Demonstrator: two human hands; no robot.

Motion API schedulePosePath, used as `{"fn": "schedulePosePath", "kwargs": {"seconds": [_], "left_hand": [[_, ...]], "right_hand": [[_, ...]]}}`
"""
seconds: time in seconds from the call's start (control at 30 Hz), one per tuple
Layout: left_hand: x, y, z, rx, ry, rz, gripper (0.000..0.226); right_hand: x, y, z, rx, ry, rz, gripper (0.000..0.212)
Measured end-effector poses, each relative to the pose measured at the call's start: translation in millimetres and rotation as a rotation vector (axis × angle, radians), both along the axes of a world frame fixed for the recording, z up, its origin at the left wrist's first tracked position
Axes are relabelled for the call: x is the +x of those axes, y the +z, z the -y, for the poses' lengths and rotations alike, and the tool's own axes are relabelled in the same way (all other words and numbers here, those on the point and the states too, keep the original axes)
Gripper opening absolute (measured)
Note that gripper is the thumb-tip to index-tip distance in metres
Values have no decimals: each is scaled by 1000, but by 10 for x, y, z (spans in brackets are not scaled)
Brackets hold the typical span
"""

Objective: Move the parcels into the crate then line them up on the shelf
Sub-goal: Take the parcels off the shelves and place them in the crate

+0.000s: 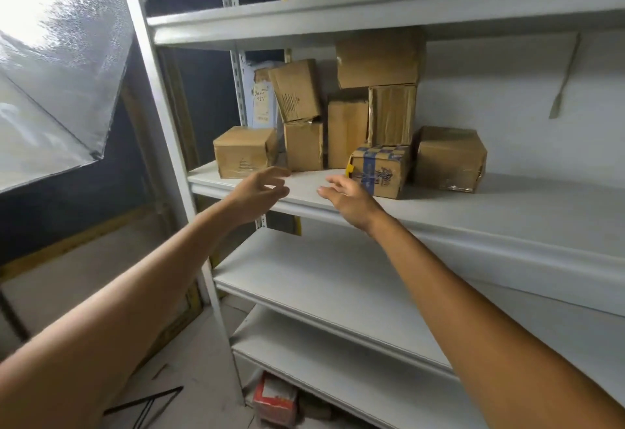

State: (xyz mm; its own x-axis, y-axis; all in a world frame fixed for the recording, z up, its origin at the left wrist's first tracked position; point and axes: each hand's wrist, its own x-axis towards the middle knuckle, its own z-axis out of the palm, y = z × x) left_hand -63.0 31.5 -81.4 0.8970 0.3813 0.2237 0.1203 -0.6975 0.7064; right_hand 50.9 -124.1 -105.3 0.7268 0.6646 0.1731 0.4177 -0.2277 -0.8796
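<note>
A bright translucent panel [57, 66] fronts a dark wall [203, 90] above pale floor [206, 384].

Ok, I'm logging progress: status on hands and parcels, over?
Left hand and right hand open, empty, at shelf front. Parcels piled on it, none held. Nothing between hands and parcels.

Both bare arms stretched forward, converging. Left hand [258, 193] palm turned inward, fingers spread, loosely curled, gripping nothing. Right hand [351, 198] back toward camera, fingers spread, tips pointing toward left fingertips, gripping nothing. Small gap between opposing fingertips, no contact.
</note>
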Motion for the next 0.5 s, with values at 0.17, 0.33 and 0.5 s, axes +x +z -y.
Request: {"fn": "schedulePosePath", "kwargs": {"seconds": [0.17, 0.33, 0.5], "left_hand": [[-108, 43, -390, 14, 133, -22, 37], [-139, 112, -767, 1, 233, -9, 39], [-56, 82, -1292, 23, 300, -3, 39]], "right_hand": [[164, 95, -538, 12, 129, -11, 51], [341, 129, -1005, 3, 204, 5, 51], [552, 77, -1460, -6, 204, -6, 50]]}}
